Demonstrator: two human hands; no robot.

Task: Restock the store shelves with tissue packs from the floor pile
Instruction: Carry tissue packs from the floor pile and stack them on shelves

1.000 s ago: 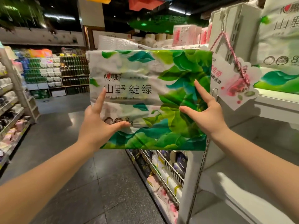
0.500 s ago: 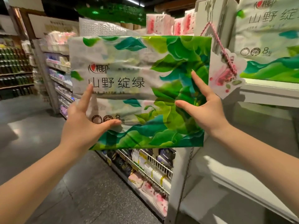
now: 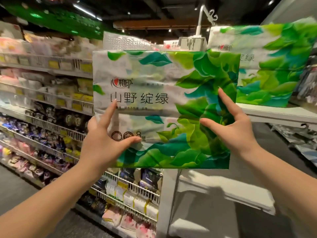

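Observation:
I hold a large tissue pack [image 3: 163,79], white with green leaf print, upright in front of me at chest height. My left hand [image 3: 101,145] grips its lower left part, thumb and index finger on the front face. My right hand [image 3: 235,133] grips the right side the same way; the other fingers of both hands are hidden behind the pack. A matching tissue pack [image 3: 274,66] stands on the white upper shelf [image 3: 277,114] just behind and to the right of the held one.
A white lower shelf [image 3: 223,191] juts out below the pack. Wire-fronted racks [image 3: 130,191] of small packets run along the left, with more stocked aisle shelves [image 3: 51,100] beyond. Dark floor [image 3: 13,186] lies at the lower left.
My view has swung right along the aisle and the pack has come closer to the upper shelf, now overlapping the pack standing there. Both hands keep the same hold.

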